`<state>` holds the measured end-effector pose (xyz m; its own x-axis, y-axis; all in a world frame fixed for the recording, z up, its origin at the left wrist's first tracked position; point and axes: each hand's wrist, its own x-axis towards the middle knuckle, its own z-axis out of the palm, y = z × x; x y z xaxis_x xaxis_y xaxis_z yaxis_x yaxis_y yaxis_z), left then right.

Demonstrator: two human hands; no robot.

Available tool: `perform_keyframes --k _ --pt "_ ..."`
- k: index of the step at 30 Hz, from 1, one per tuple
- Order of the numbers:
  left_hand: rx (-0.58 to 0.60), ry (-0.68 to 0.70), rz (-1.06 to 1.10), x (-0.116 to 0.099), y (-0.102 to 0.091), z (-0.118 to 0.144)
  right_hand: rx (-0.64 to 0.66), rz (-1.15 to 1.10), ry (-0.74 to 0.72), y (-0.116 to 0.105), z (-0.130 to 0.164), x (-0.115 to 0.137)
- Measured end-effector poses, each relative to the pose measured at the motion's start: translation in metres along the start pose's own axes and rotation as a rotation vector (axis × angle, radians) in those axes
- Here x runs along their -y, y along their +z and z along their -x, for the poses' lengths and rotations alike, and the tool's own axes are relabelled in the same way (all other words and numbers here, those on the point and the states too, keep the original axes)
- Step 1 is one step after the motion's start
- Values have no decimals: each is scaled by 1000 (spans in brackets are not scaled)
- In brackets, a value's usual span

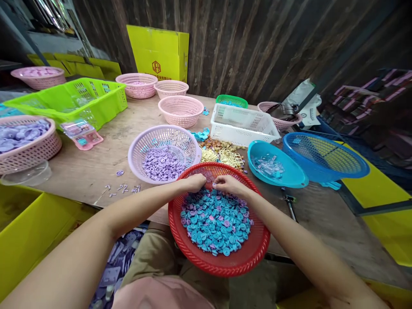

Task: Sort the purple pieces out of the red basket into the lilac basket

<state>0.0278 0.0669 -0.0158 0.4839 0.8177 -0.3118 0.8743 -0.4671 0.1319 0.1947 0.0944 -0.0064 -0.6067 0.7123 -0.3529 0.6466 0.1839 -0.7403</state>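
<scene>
A red plastic basket (219, 269) tilts toward me at the table's front edge, above my lap. Small round turquoise pieces with a swirl pattern (215, 227) fill its bottom, with some purple and pink ones (227, 223) mixed in. My left hand (195, 183) is closed at the basket's far side, just over the pieces, its fingertips largely hidden. Close beside it, my right hand (228, 185) has its thumb and fingers pinched together; what lies between them is too small to name. A lavender basket (135, 156) behind my left hand holds many small purple pieces (162, 164).
Beyond the red basket lie cream plastic frames (230, 158) and brown pieces (222, 145). Around them stand a white crate (241, 131), a turquoise bowl (298, 178), a blue basket (350, 167), and a pink basket (180, 118). A lime-green crate (111, 101) sits at left.
</scene>
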Motion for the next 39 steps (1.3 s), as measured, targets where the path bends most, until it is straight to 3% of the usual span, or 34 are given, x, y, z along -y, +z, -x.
perform_keyframes --k 3,6,11,15,21,24,28,30,34,39 --pt "-10 26 8 -2 0 -1 69 -465 137 -6 12 -4" --pt "11 26 -13 -6 -1 -3 94 -746 212 -8 18 -8" --pt "69 29 -9 -6 -6 -11 105 -889 285 -9 21 -9" --pt "47 63 44 0 -4 -15 96 -1000 294 -10 24 -11" --pt "20 -54 0 -4 2 -4 101 -1153 100 -16 29 -6" --pt "10 -71 -22 -7 6 -1 50 -976 25 -11 20 2" --pt "6 -36 -10 -6 14 -5 -87 -88 55 13 -4 7" --pt "-13 -29 23 -5 17 -8 -107 233 45 28 -14 6" --pt "-11 -20 100 -1 18 -12 -73 429 25 45 -24 3" --pt "36 -31 79 0 17 -14 -45 553 85 39 -20 3"
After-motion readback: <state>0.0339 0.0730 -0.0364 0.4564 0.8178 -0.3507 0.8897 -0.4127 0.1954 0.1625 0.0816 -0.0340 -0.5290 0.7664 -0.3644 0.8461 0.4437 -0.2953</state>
